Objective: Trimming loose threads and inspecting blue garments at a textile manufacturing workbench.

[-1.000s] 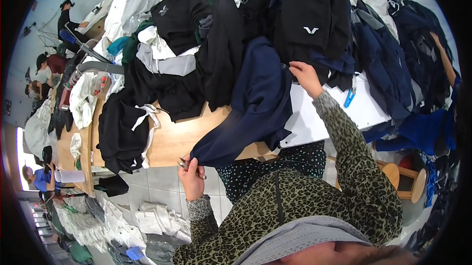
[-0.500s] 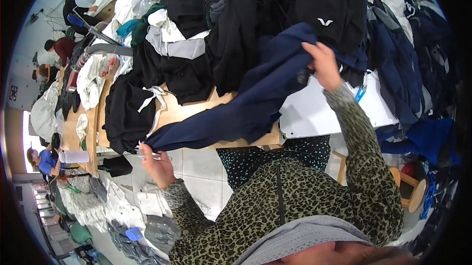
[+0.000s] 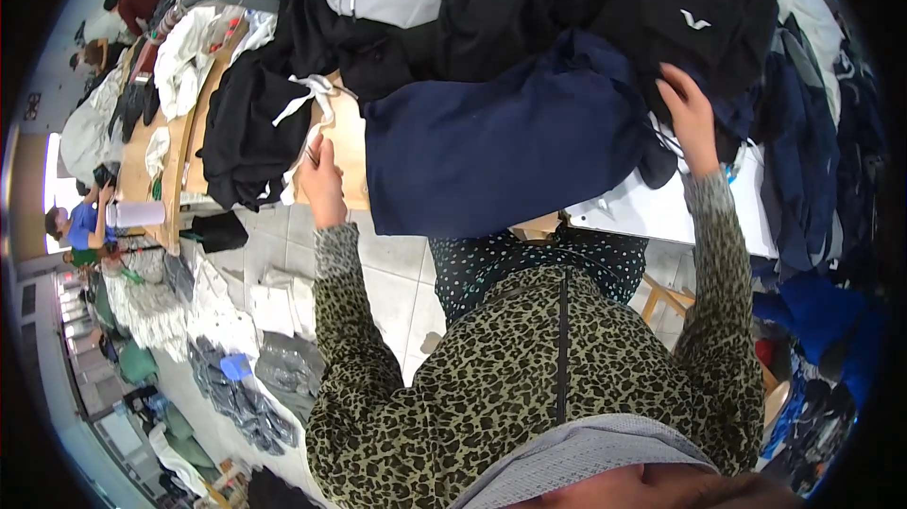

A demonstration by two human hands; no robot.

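A navy blue garment (image 3: 491, 155) lies spread over the table in front of me, its near edge hanging past the tabletop. Left of it, my left hand (image 3: 323, 189) is closed with the fingers pinched together. A small metal tool, apparently thread snips, barely shows between the fingers, next to a white strip (image 3: 321, 104) on a black garment (image 3: 248, 136). On the other side, my right hand (image 3: 692, 121) has its fingers apart at the lower edge of a black garment with a small white mark (image 3: 723, 22). Nothing shows in it; its lower fingers are partly hidden.
Heaped dark and white clothes fill the far side. A white board (image 3: 652, 211) lies on the table at right, with a blue-handled tool (image 3: 732, 172) by my right wrist. Navy garments (image 3: 798, 140) hang at far right. Co-workers sit at the far left; bags cover the floor below.
The navy garment was stretched slantwise between both hands; now it lies flatter, out of both. My left hand has moved up and right, my right hand right. The view has shifted too.
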